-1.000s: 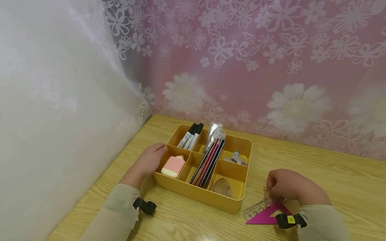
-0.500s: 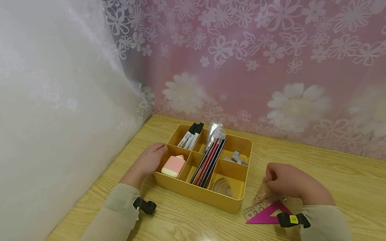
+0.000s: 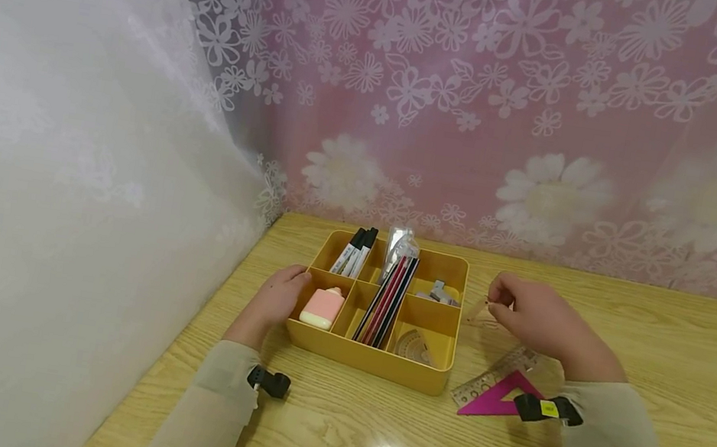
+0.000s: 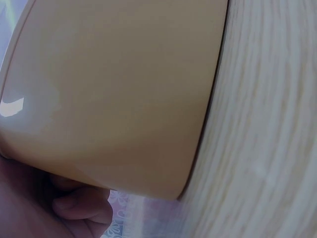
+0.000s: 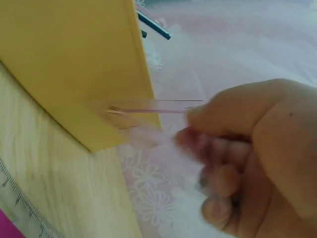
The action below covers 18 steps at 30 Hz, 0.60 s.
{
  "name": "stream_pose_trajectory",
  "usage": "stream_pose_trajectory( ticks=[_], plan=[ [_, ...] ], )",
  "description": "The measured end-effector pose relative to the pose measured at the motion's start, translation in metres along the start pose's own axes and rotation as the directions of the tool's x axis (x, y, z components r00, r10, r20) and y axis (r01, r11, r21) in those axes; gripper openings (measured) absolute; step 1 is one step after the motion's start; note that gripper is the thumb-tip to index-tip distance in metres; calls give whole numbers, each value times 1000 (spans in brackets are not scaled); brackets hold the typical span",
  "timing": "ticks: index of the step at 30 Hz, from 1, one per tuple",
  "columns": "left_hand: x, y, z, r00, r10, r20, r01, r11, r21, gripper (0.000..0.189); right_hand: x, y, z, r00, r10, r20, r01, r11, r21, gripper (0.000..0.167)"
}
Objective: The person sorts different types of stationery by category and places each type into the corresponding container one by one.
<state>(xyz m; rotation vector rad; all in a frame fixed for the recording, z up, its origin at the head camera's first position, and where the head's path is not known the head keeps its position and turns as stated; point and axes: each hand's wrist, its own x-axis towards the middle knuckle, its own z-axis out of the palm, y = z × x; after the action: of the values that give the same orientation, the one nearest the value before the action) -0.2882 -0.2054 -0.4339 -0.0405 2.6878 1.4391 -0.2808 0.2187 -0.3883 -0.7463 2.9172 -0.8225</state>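
My right hand (image 3: pixel 535 316) pinches a clear set square (image 3: pixel 482 315) between thumb and fingers, just right of the yellow organizer box (image 3: pixel 373 359). In the right wrist view the blurred set square (image 5: pixel 136 116) overlaps the box's side wall. My left hand (image 3: pixel 280 295) grips the box at its left rim; its curled fingers (image 4: pixel 84 206) show beside the wall in the left wrist view. Below my right hand, a clear protractor-like ruler (image 3: pixel 476 388) and a magenta set square (image 3: pixel 491 406) lie overlapping on the table.
The box's compartments hold black-capped markers (image 3: pixel 354 254), a pink bottle-shaped item (image 3: pixel 323 307), several pencils (image 3: pixel 386 301), a clear protractor (image 3: pixel 414 346), small grey pieces (image 3: pixel 441 294) and a clear package (image 3: pixel 401 245). A flowered curtain (image 3: pixel 455 137) hangs behind; a white sheet (image 3: pixel 94 176) at left.
My right hand has lifted the clear set square off the other rulers and moved it away from me, up beside the box's right wall. My left hand has stayed on the box.
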Motion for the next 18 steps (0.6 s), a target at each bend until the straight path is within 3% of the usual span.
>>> stream_pose_trajectory(
  ticks=[6, 12, 15, 18],
  plan=[
    [0, -1, 0, 1000, 2, 1, -2, 1000, 9, 53, -3, -11, -8, 986, 4, -167, 1, 1000, 29, 16],
    [1, -2, 0, 1000, 10, 2, -10, 1000, 6, 53, -7, -19, -12, 944, -26, -329, 46, 997, 54, 18],
    [1, -2, 0, 1000, 12, 2, -12, 1000, -1, 52, -7, -24, -12, 935, -60, -350, 87, 994, 61, 15],
    [1, -3, 0, 1000, 11, 7, -11, 1000, -2, 52, -6, -30, -9, 943, -101, -317, 124, 991, 53, 12]
  ],
)
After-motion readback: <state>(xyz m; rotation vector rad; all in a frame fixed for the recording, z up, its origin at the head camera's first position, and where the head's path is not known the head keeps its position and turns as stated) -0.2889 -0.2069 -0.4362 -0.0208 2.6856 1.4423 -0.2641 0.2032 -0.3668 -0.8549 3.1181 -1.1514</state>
